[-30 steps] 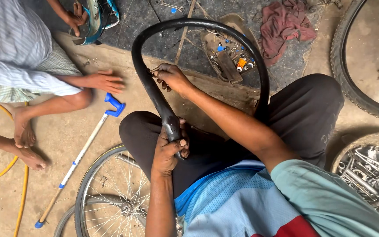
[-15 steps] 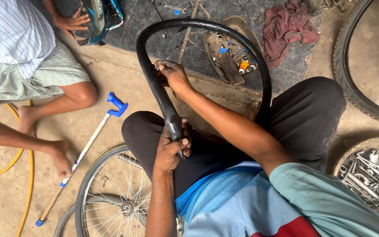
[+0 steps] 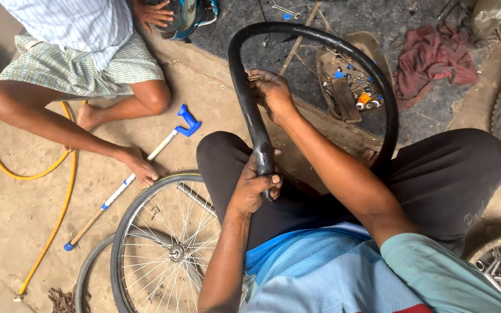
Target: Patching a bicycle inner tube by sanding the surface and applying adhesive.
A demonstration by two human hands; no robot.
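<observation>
Gripping black inner tube (image 3: pixel 244 98), left hand (image 3: pixel 254 186) low, right hand (image 3: pixel 273 93) higher

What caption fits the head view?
Left hand and right hand grip a black rubber inner tube above a spoked bicycle wheel.

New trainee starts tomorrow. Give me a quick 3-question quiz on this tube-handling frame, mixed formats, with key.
1. True or false: both of the person's hands grip the black inner tube.
2. Multiple choice: what lies on the floor just beside the person's left knee? A) a spoked bicycle wheel B) a red bucket C) a folded ladder
3. Short answer: which hand is higher on the tube, nearer its valve?

Key
1. True: the left hand and the right hand are both closed on it.
2. A, the spoked bicycle wheel.
3. The right hand; the left hand grips lower, over the lap.
</observation>
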